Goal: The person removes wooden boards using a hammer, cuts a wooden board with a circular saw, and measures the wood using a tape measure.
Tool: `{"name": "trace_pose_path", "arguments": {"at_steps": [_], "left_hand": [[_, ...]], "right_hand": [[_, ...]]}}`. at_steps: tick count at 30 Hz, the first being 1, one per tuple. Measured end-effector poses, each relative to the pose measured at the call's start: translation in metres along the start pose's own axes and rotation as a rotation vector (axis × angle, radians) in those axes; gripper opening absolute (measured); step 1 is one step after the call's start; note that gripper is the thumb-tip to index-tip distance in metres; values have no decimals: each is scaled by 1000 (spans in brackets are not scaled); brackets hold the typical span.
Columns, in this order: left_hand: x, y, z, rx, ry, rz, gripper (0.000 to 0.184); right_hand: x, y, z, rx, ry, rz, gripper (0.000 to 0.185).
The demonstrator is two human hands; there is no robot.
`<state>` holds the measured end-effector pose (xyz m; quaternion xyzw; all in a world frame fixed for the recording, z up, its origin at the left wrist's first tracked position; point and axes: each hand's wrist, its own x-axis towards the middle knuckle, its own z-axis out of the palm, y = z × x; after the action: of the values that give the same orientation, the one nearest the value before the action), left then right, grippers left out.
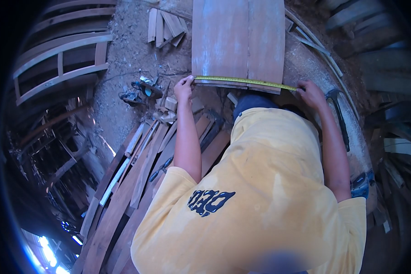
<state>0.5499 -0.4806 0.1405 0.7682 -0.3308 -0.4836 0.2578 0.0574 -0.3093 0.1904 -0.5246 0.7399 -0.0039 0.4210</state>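
Note:
A yellow tape measure (242,81) is stretched across the near end of a wide wooden panel (221,41). The panel has a lengthwise seam and pale dusty streaks. My left hand (184,87) pinches one end of the tape at the panel's left corner. Past the right edge, my right hand (311,94) is closed on the tape's other end, partly hiding it; I cannot make out the tape's case.
Short wood offcuts (165,27) lie on the dusty ground at the upper left. Below them is a dark power tool (144,90). Long planks (123,178) are piled at my left, with a clamp-like tool (160,169) on them. Slatted wooden frames (61,61) stand far left.

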Motion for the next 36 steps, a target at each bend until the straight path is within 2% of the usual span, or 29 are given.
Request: {"name": "trace_pose_path", "arguments": {"at_steps": [3,6,7,9,10,11,13,14,15,16,18,20,22,24,26,27,29,31,32,34,36], "left_hand": [[26,-4,-7,61,-133,-9,26],[25,25,3,7,-208,-68,51],[28,31,8,8,-217,-65,51],[34,46,21,-121,-227,-44,50],[29,56,30,-43,-188,-6,55],[34,59,38,-43,-199,3,55],[72,42,51,24,-234,204,65],[78,40,56,26,-245,215,65],[80,39,60,179,-212,225,69],[80,41,65,329,-177,235,73],[62,52,71,290,-209,225,75],[49,53,71,210,-262,153,79],[42,34,76,170,-223,142,78],[13,24,85,120,-162,116,76],[-21,5,96,154,-78,79,72],[-29,-12,101,205,-18,55,71],[-65,-41,118,-97,-92,11,71],[-119,-36,141,-367,-134,-222,69],[-133,-44,153,-356,-150,-229,69],[-153,-60,169,-552,-209,-242,68],[-169,-51,175,-526,-227,-260,67]], "right_hand": [[0,2,1,14,23,-48,24],[-3,9,6,103,67,-69,26],[-6,11,7,103,72,-62,26],[-11,19,10,349,153,-124,30],[-15,26,12,349,163,-120,30],[-22,35,12,426,178,-82,35],[-43,45,4,508,211,-40,41],[-62,45,-8,511,250,72,46],[-78,46,-15,513,287,184,52],[-89,58,-12,516,301,186,52],[-109,111,-3,595,384,425,61],[-136,156,3,375,655,469,60],[-158,236,26,277,790,503,56],[-183,271,34,78,845,679,52],[-199,313,56,45,885,825,51],[-206,304,55,63,872,877,50],[-212,299,62,87,854,926,49],[-222,318,82,-37,778,981,49],[-224,318,81,-39,777,1002,49],[-211,306,80,-288,676,1125,46],[-193,264,52,-325,849,856,44]]}}
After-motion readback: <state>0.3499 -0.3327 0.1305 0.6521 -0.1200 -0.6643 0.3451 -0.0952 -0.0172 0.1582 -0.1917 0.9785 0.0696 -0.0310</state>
